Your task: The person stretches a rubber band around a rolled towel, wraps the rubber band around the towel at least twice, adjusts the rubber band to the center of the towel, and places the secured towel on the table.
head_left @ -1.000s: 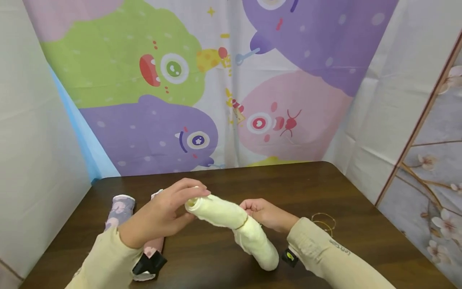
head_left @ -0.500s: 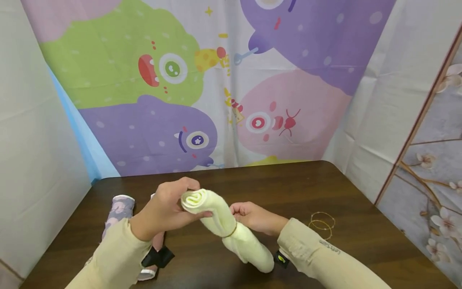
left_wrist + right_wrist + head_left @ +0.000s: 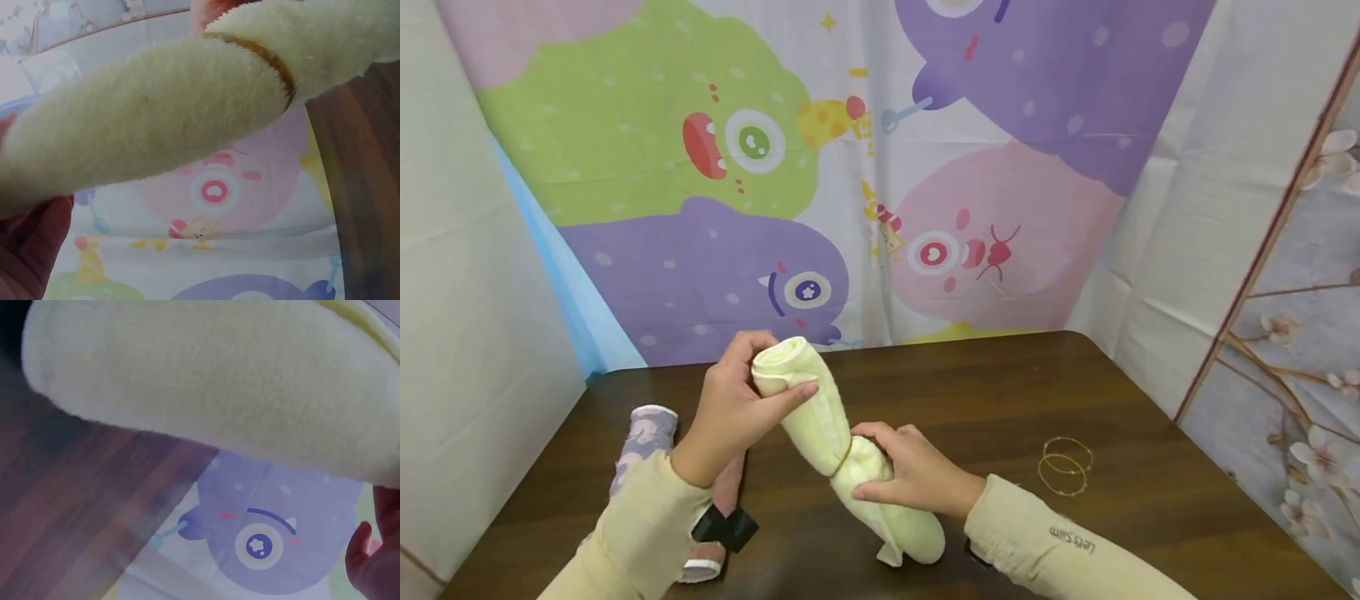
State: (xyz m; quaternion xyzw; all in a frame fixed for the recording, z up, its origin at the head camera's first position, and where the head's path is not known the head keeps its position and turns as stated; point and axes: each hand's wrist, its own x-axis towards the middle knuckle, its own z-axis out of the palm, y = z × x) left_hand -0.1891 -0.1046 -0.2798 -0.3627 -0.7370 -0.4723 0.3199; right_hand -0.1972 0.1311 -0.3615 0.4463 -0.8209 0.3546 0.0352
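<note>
A pale yellow rolled towel [image 3: 816,417] is held up at a slant over the table, cinched at its middle by a thin gold bangle [image 3: 842,461]. My left hand [image 3: 733,412] grips its upper end, thumb across the front and fingers behind. Just below the bangle, my right hand [image 3: 917,471] holds the lower half between thumb and fingers. In the left wrist view the bangle [image 3: 269,59] runs round the fuzzy towel [image 3: 150,112], bunching it in. The right wrist view is mostly filled by the towel [image 3: 212,381].
Two gold bangles [image 3: 1065,467] lie overlapping at the right of the brown table [image 3: 985,400]. At left lie a grey-and-pink rolled towel [image 3: 647,433] and a pink rolled towel [image 3: 726,492], the latter partly behind my left wrist. A cartoon curtain [image 3: 865,167] hangs behind the table.
The towel has swung steeper, its upper end rising and moving left with my left hand. My right hand has gone from beside the bangle to holding the towel's lower half.
</note>
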